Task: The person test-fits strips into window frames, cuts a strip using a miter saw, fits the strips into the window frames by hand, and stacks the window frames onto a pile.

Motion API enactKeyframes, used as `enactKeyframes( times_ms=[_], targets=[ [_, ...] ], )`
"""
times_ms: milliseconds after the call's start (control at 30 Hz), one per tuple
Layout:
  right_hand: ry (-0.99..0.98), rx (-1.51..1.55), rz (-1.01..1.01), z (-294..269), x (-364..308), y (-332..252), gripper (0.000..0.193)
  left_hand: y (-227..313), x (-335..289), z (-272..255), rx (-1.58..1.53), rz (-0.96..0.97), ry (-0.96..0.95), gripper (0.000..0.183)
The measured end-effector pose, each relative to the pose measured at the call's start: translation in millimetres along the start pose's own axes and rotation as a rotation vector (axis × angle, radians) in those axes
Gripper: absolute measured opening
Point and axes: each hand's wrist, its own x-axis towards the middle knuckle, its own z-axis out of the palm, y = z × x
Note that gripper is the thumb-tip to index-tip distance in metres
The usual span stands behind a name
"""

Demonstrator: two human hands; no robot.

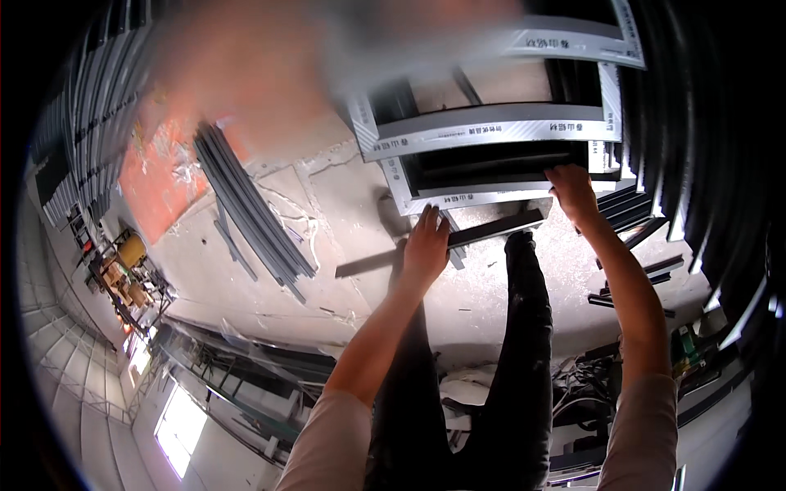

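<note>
Several dark rectangular metal frames, window-frame shaped and covered with white printed film, stand stacked ahead of me. My left hand (427,245) is at the near edge of the lowest window frame (483,197), its fingers bent against the film-covered rail; the thumb is hard to see. Farther right, my right hand (573,192) curls its fingers over the same frame's near rail, close to the right corner. A dark flat bar (499,227) lies crosswise below the frames, passing behind my left hand. Above, another filmed frame (491,131) rests on the lower one.
A bundle of long grey profiles (254,204) lies on the concrete floor to the left. Short dark profile pieces (630,286) lie to the right. Tall dark profiles (688,123) line the right side. Orange sheeting (164,180) covers floor at far left. A blurred shape hides the top.
</note>
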Motion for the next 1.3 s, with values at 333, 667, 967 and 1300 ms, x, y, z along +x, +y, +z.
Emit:
enactKeyframes(
  times_ms=[333, 667, 967, 1300],
  targets=[
    [-0.085, 0.248, -0.066, 96, 9, 46, 0.03, -25, 66, 71, 0.147, 0.057, 0.069, 0.079],
    [-0.164, 0.306, 0.052, 111, 19, 38, 0.027, -31, 70, 64, 0.074, 0.005, -0.063, 0.074],
    [-0.498, 0.466, 0.017, 86, 61, 44, 0.04, -55, 84, 78, 0.03, 0.024, -0.06, 0.071],
    [-0.691, 0.324, -0.091, 132, 67, 62, 0.037, -43, 74, 82, -0.04, 0.038, 0.007, 0.08]
  ],
)
